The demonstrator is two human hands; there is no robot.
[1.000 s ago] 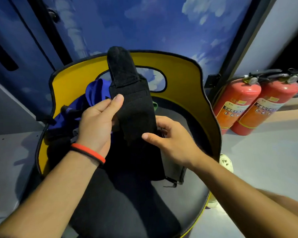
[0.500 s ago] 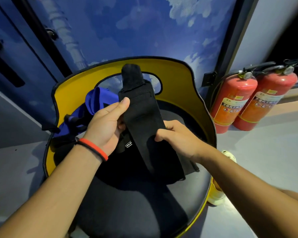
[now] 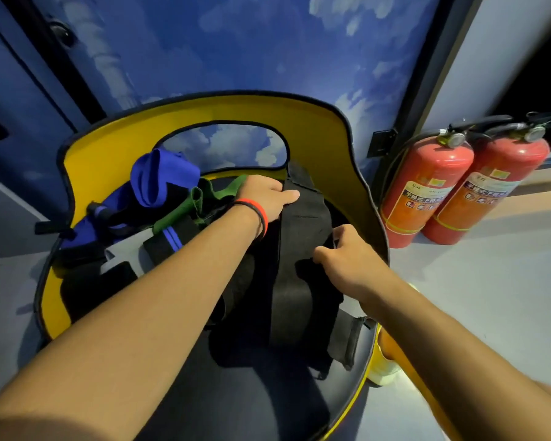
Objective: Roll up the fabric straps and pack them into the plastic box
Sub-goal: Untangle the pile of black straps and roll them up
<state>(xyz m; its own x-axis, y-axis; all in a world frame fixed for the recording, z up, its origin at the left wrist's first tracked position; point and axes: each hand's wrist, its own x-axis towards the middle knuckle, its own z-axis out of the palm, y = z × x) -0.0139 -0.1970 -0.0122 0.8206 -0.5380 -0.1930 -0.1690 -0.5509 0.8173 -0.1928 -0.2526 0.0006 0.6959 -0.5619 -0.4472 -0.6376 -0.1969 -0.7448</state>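
**Both hands on a black strap laid across the chair seat**

The right hand (image 3: 347, 259), right of the frame's centre, has its grip clamped on the black strap (image 3: 299, 224). Its fingers curl and pinch the strap's right edge about halfway along. The left hand (image 3: 264, 198), above centre, lies across the strap's upper end with its fingers fairly straight and pointing right. That grip is apart, pressing rather than closing on the strap. A red and black wristband (image 3: 261, 214) circles the left wrist.

The black strap runs lengthwise from the chair back down toward the lower centre, lying flat over other dark fabric on the seat. To the left of the hands lie more straps in a loose heap: a blue strap (image 3: 159, 176), a green strap (image 3: 217, 192) and a black piece with blue stripes (image 3: 172, 237). All rest on the yellow chair (image 3: 315, 135), edged in black. At the right of the frame, two red fire extinguishers (image 3: 427, 186) stand on the floor, side by side against the wall.
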